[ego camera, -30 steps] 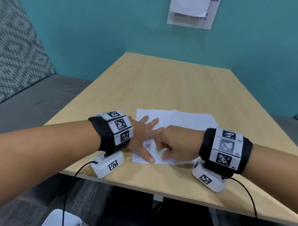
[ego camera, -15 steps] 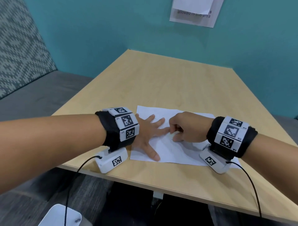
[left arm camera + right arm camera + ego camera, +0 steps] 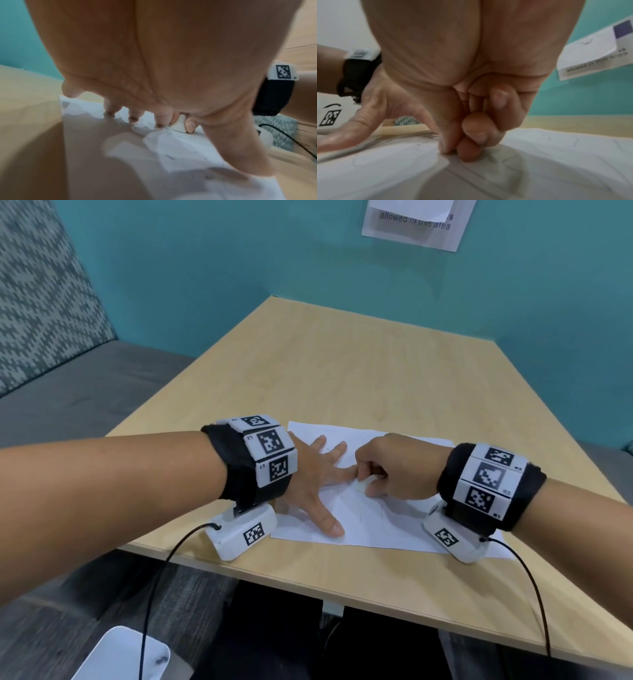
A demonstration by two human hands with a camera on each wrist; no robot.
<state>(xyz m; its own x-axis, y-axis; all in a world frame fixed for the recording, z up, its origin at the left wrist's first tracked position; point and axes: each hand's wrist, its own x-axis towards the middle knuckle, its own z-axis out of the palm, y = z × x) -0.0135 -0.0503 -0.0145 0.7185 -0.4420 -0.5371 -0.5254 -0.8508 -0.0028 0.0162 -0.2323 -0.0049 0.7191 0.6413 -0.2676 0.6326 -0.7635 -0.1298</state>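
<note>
- Hands both rest on the near part of the bench (image 3: 342,364), a pale wooden top.
- White paper (image 3: 376,525) lies flat near the front edge, its long axis running left to right, with faint pencil lines on it.
- Pressing on the sheet's left part, the left hand (image 3: 308,484) has its fingers spread flat, in the same place as a second ago.
- Curled, the right hand (image 3: 394,470) pinches a small white eraser (image 3: 363,484) just beside the left index fingertip. A second ago it sat nearer the front edge, between that finger and the thumb.
- Seen from the left wrist, the eraser stands roughly on end, lower end touching the sheet, top hidden among the fingers.
</note>
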